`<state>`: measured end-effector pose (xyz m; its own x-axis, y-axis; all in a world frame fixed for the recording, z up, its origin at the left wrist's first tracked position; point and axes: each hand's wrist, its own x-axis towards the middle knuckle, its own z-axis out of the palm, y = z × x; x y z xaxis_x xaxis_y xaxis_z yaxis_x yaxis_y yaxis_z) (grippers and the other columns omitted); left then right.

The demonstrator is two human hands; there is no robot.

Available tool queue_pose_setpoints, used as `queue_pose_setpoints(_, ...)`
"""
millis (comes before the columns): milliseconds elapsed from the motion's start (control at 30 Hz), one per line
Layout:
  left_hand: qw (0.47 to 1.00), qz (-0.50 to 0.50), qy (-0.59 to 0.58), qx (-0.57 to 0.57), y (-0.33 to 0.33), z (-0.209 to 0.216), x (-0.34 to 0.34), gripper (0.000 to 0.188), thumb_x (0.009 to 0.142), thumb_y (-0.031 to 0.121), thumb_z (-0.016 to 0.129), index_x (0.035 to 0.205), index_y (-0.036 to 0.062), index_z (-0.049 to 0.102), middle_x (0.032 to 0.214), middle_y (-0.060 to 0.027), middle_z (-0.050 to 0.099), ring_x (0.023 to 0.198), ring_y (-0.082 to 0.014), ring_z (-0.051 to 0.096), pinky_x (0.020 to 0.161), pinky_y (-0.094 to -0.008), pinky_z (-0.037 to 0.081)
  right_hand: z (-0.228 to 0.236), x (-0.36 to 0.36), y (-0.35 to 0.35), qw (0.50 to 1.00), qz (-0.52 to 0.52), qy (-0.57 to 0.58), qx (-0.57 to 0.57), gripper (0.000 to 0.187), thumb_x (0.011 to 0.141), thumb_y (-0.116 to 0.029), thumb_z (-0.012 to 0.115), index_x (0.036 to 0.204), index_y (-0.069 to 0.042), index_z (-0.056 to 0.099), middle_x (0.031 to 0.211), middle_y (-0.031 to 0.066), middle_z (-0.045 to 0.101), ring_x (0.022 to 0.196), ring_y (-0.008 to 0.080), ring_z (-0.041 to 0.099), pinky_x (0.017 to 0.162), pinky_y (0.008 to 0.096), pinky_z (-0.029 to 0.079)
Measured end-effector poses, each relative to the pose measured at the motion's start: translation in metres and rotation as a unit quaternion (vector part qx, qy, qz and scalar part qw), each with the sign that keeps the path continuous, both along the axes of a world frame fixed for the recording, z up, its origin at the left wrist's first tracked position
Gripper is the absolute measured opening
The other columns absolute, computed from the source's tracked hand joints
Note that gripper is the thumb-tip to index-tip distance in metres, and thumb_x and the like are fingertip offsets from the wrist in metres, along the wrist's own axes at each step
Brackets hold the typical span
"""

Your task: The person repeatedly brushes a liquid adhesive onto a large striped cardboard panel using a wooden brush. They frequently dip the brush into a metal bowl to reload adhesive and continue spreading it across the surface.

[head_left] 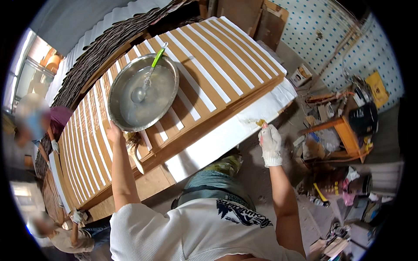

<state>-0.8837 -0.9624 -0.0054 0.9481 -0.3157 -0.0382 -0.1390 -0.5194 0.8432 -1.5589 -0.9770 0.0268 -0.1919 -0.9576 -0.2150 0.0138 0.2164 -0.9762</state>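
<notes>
My bare left hand (pixel 114 132) is closed on the near-left rim of a round metal basin (pixel 175 82). Cloudy grey liquid fills part of the basin, and a ladle (pixel 157 56) with a green handle rests in it, its bowl in the liquid. Just right of my left wrist, a brush-like thing (pixel 138 162) with a pale curved handle lies at the edge of the stack. My right hand (pixel 271 142), in a white knit glove, is out over the near edge of the white sheet. Its fingers pinch a small yellow-brown piece (pixel 261 123), too small to identify.
Brown boards (pixel 209 74) with white strips are stacked under the basin, above a white sheet (pixel 226 130). Two people stand at the left, one gloved hand (pixel 55 146) by the stack. At right are a wooden stand (pixel 350 137) and clutter. Dark wavy sheets (pixel 100 56) lie behind.
</notes>
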Motion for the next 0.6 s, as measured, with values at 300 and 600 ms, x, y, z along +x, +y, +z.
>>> queue_pose_setpoints(300, 0.946, 0.101, 0.26, -0.167, -0.042, 0.033, -0.001, 0.063, 0.098, 0.056, 0.044, 0.099, -0.0027, 0.068, 0.088, -0.0136, 0.069, 0.081, -0.0285, 0.066, 0.073, -0.0408, 0.055, 0.036, 0.128, -0.217, 0.94, 0.301, -0.134, 0.089, 0.039, 0.102, -0.022, 0.05, 0.135, -0.002, 0.052, 0.104, 0.009, 0.066, 0.088, 0.0138, 0.063, 0.071, 0.0244, 0.05)
queue_pose_setpoints(600, 0.904, 0.156, 0.342, -0.205, -0.029, 0.067, 0.011, 0.06, 0.097, 0.05, 0.039, 0.091, -0.0016, 0.068, 0.079, -0.0138, 0.068, 0.084, -0.0299, 0.06, 0.082, -0.0427, 0.048, 0.052, 0.294, -0.296, 0.854, 0.303, -0.312, 0.287, 0.025, 0.098, -0.031, 0.053, 0.106, -0.01, 0.06, 0.101, 0.0077, 0.062, 0.089, 0.0189, 0.059, 0.079, 0.0353, 0.05)
